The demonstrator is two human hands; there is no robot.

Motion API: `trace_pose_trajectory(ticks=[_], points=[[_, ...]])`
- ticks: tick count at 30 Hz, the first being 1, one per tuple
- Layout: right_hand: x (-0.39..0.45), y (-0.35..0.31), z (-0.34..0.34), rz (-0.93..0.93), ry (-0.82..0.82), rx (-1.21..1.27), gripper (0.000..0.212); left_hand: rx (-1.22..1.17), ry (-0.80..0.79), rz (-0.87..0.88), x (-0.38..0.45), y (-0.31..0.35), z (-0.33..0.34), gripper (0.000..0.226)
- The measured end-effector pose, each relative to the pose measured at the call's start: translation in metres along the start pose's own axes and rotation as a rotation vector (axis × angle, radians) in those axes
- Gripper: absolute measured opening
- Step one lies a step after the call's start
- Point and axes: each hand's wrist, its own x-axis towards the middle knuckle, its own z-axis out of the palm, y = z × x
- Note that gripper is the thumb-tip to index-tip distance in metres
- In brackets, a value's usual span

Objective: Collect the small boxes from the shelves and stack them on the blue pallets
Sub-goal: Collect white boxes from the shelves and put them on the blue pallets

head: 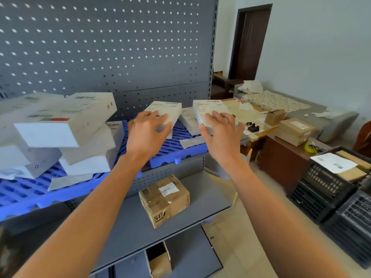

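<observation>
Reaching forward side by side, both arms stretch over the grey shelf [176,223] toward the blue pallet [174,153]. The left hand [147,135] lies palm down on a white labelled box [167,112], its grip curled over the near end of that box. The right hand [220,133] grips a second white labelled box [208,110] the same way, thumb at the box's left edge and fingers spread on top. Both boxes tilt up at their far ends. Between the two grips a third white box [188,122] lies flat on the pallet, with a loose paper slip [191,141] just nearer.

Left of the left grip, a loose pile of larger white boxes [60,127] leans at mixed angles on the pallet. Below both wrists a brown taped carton [164,200] sits on the grey shelf near its front edge. Behind the grips stands a grey pegboard back panel [104,43]. Right of the right grip, a cluttered wooden worktop [281,149] holds brown parcels [295,130], and black crates [329,189] stand on the tiled floor.
</observation>
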Motion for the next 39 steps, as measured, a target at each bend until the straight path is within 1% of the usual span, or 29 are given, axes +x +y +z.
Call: trace_pose_trajectory(ticks=[3, 9, 13, 16, 18, 20, 23, 30, 35, 39], points=[[0.01, -0.004, 0.008, -0.027, 0.017, 0.031, 0.039, -0.017, -0.031, -0.062, 0.004, -0.008, 0.005, 0.034], [0.019, -0.009, 0.02, -0.007, -0.011, -0.016, 0.039, -0.038, -0.084, -0.091, 0.014, -0.014, 0.011, 0.039], [0.022, -0.015, 0.02, 0.019, -0.009, -0.017, 0.049, -0.065, -0.083, -0.1, 0.017, -0.018, 0.013, 0.04], [0.024, -0.019, 0.021, 0.033, -0.018, -0.002, 0.057, -0.009, -0.088, -0.106, 0.019, -0.016, 0.01, 0.039], [0.024, -0.02, 0.022, 0.027, -0.029, -0.004, 0.055, 0.031, -0.095, -0.125, 0.02, -0.013, 0.007, 0.036], [0.022, -0.023, 0.021, 0.003, -0.036, -0.001, 0.047, 0.035, -0.089, -0.133, 0.019, -0.012, 0.006, 0.033], [0.019, -0.028, 0.019, -0.052, -0.047, 0.019, 0.04, 0.044, -0.062, -0.102, 0.017, -0.012, 0.005, 0.029], [0.01, -0.029, 0.013, -0.139, -0.043, 0.096, 0.04, 0.122, -0.015, -0.036, 0.006, -0.001, -0.005, 0.026], [-0.005, -0.029, 0.006, -0.185, 0.029, 0.222, 0.036, 0.135, -0.005, -0.098, -0.016, 0.014, -0.021, 0.027], [-0.024, -0.038, -0.001, -0.224, 0.002, 0.365, 0.034, 0.135, -0.041, -0.162, -0.04, 0.028, -0.037, 0.031]])
